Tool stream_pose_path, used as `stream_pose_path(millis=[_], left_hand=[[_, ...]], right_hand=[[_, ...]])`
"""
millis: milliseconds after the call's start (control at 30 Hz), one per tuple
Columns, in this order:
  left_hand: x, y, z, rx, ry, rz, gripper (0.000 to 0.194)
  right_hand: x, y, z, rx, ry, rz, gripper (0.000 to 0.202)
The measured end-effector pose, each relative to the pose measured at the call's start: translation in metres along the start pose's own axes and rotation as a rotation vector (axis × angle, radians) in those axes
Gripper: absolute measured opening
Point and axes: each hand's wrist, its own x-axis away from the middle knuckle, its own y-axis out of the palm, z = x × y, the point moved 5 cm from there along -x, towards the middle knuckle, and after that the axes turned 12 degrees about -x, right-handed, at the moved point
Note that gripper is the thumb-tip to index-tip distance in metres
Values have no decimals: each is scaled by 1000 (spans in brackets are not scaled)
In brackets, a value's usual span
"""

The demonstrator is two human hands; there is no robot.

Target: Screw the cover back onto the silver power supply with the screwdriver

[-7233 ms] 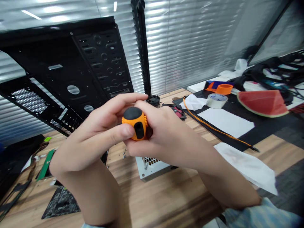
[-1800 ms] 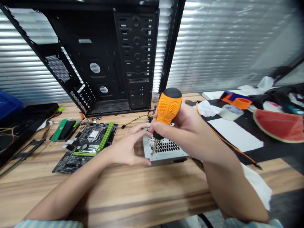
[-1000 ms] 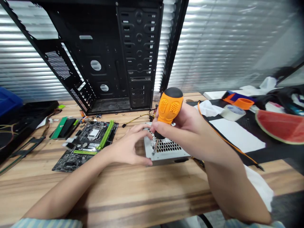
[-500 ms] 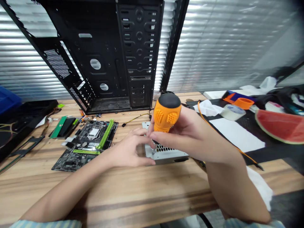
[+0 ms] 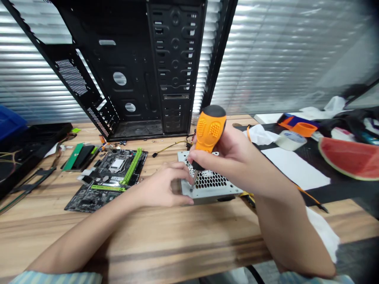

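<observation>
An orange and black screwdriver (image 5: 209, 130) is gripped in my right hand (image 5: 233, 157), tilted, its tip on a screw at the near left corner of a silver metal box (image 5: 204, 191) with a honeycomb vent. My left hand (image 5: 166, 184) holds the left edge of that box, thumb at the near corner and fingers curled at the far side. A black motherboard (image 5: 100, 197) with green slots lies left of my left hand. Behind the box, a thin cable with a black plug (image 5: 154, 155) rests on the wooden table (image 5: 166, 244).
A tall black computer case (image 5: 133, 47) stands at the back. On the left are a blue bin (image 5: 10, 122) and a green and black part (image 5: 77, 157). On the right are white paper (image 5: 296, 167), a tape roll (image 5: 291, 141) and a watermelon-patterned object (image 5: 352, 157).
The screwdriver's handle has risen and leans further right, and its shaft and more of the honeycomb vent now show. My left hand has barely moved.
</observation>
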Motion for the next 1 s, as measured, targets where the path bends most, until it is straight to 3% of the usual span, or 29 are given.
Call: stream_pose_path(millis=[167,300,400,567,667,867,1000], left_hand=[[1,3,-4,34,-23,-9,34],[0,2,-2,55,2,-8,35],[-1,1,-1,75,32,4,30],[-2,4,3,108,66,-45,15],[-2,3,8,50,90,-26,16],[1,-6,4,74,38,-19,14],[1,-8,-3,73,22,-25,26]], right_hand=[[5,7,-3,-63,68,-140,13],[6,10,-1,-50,79,-133,8],[8,8,-7,-47,37,-49,10],[20,-6,-37,-77,-131,185,12],[26,-12,-46,-10,-173,234,13],[21,-8,-32,-38,-99,117,14],[12,0,-16,-66,-23,-2,14]])
